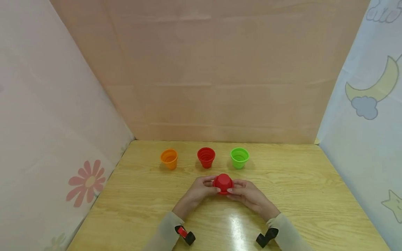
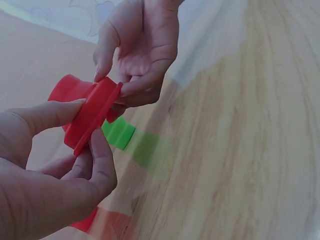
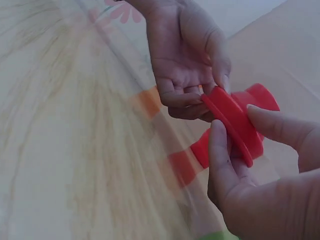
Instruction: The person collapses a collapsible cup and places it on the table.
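A red collapsible cup (image 1: 223,184) is held between both hands near the middle of the table, its narrow base turned up toward the head camera. My left hand (image 1: 199,191) pinches its left side, the thumb on the outer wall and fingers at the wide rim. From the other side my right hand (image 1: 250,198) grips it the same way. Both wrist views show the cup (image 2: 91,114) partly folded, with a stepped wall. Beyond the hands stand an orange cup (image 1: 169,159), a second red cup (image 1: 206,157) and a green cup (image 1: 240,158), mouths up.
The three standing cups form a row near the back of the wooden table (image 1: 132,209). A beige sheet (image 1: 213,69) rises behind it. White patterned sheets flank the left (image 1: 41,115) and right (image 1: 370,146) sides. Each sleeve cuff carries a black strap.
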Demonstrator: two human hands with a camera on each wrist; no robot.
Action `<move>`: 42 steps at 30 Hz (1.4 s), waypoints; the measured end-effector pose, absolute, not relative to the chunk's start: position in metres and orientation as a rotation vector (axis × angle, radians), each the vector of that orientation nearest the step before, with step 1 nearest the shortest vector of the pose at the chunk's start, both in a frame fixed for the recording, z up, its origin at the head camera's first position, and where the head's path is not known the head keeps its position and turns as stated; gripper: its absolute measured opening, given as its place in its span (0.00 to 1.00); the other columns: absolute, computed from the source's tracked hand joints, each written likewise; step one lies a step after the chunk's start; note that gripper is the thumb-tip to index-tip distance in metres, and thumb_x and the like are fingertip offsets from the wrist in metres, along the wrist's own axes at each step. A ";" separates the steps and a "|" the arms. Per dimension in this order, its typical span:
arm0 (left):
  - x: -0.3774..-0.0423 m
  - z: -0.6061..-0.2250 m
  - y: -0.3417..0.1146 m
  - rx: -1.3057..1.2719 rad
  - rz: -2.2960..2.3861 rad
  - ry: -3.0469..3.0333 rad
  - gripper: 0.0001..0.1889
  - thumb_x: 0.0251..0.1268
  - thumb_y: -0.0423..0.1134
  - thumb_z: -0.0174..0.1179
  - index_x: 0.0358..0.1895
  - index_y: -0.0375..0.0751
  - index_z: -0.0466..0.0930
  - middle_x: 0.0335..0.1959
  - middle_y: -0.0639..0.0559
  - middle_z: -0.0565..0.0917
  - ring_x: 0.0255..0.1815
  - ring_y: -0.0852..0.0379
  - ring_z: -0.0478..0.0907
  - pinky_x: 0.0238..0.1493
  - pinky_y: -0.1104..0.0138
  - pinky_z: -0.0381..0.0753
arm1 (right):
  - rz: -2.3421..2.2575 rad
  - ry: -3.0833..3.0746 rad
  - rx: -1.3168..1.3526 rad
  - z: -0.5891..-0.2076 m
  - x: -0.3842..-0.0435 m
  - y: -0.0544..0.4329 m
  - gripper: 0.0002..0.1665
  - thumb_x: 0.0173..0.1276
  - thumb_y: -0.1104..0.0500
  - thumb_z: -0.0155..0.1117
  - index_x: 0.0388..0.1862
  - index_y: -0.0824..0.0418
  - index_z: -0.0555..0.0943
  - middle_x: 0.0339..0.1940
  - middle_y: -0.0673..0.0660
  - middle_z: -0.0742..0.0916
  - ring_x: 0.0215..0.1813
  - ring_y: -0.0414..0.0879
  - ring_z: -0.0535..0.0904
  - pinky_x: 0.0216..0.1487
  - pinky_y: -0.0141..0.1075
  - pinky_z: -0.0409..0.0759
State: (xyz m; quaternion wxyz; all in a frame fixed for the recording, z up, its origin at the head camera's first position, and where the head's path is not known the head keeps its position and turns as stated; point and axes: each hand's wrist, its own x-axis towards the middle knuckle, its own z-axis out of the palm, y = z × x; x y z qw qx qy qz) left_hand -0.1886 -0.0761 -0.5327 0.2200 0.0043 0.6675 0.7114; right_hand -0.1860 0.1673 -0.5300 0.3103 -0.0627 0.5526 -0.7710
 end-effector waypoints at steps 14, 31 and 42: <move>-0.191 -0.531 -0.085 0.045 1.995 1.722 0.28 0.69 0.31 0.68 0.72 0.41 0.78 0.55 0.45 0.90 0.48 0.58 0.86 0.55 0.69 0.88 | -2.083 1.374 -0.115 -0.529 -0.191 0.173 0.22 0.81 0.67 0.55 0.71 0.69 0.70 0.53 0.53 0.90 0.56 0.44 0.89 0.63 0.39 0.88; -0.190 -0.530 -0.090 0.022 2.001 1.681 0.27 0.75 0.31 0.57 0.75 0.33 0.71 0.39 0.54 0.88 0.39 0.60 0.83 0.47 0.72 0.87 | -2.072 1.390 -0.107 -0.528 -0.189 0.171 0.22 0.81 0.66 0.57 0.71 0.65 0.73 0.53 0.50 0.91 0.57 0.41 0.88 0.64 0.36 0.87; -0.189 -0.529 -0.084 -0.011 2.042 1.656 0.22 0.82 0.37 0.53 0.72 0.34 0.74 0.47 0.52 0.86 0.41 0.59 0.83 0.49 0.70 0.88 | -2.071 1.344 -0.128 -0.529 -0.191 0.176 0.18 0.87 0.58 0.48 0.67 0.59 0.79 0.54 0.50 0.91 0.57 0.43 0.87 0.64 0.37 0.86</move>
